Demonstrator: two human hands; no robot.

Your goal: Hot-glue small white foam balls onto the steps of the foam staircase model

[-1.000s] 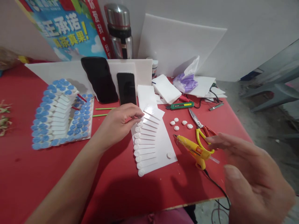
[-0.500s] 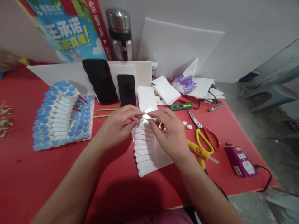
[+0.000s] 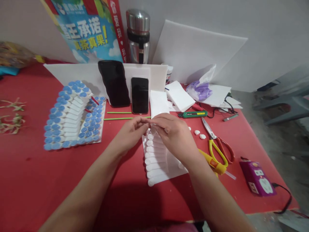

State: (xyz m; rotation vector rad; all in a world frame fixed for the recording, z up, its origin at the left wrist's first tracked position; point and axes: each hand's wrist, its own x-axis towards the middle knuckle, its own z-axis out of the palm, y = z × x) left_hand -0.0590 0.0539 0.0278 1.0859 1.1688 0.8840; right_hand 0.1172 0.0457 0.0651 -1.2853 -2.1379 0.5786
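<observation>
My left hand and my right hand meet fingertip to fingertip over the far end of a white card model. Both have thumb and fingers pinched together. Whatever lies between them is small and mostly covered by the right fingers. A curved row of white round-ended pieces runs along the model's left edge, with narrow white strips fanning inward from it. To the left stands a similar model with blue round tops, stepped white strips and two dark red sticks; neither hand touches it.
Right of my hands lie small white pieces, scissors, a yellow glue gun, a green cutter and a purple box with a cord. Behind are two phones, green sticks and a steel flask.
The camera has turned a little left, so everything sits further right in view. My right fingers have come over the left fingertips, closing the gap between the hands.
</observation>
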